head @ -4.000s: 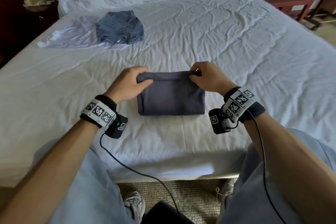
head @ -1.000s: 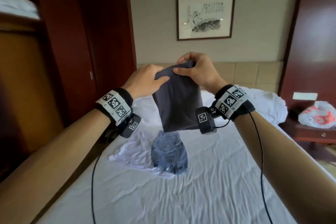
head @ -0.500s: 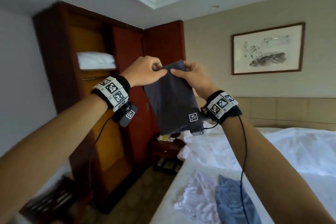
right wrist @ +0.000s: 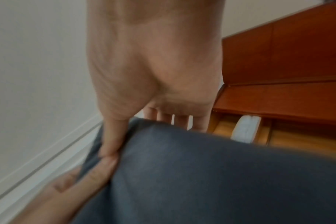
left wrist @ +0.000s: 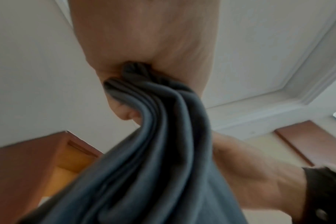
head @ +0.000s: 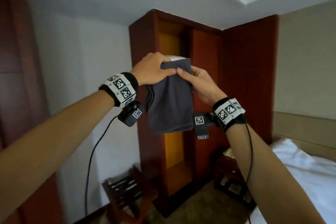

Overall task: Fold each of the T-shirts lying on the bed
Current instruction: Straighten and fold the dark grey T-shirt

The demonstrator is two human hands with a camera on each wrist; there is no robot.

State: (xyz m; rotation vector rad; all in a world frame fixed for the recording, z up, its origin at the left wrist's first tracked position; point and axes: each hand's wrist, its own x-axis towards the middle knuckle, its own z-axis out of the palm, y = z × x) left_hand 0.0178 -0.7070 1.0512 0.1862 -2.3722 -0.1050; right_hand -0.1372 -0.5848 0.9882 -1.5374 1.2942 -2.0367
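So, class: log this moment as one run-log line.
folded dark T-shirt hanging mid-air | left hand grips top | right hand pinches top | wardrobe ahead

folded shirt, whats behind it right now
Behind the dark folded shirt, held up by both hands, stands an open wooden wardrobe with white bedding on its shelf; the shirt hides most of that shelf.

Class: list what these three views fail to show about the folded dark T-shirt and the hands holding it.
- Head view: left hand covers the folded dark T-shirt top corner.
- Left wrist view: blurred; shirt's lower end cut off by the frame.
- Right wrist view: right hand fingertips hidden behind the cloth.
- Other T-shirts: outside every view.
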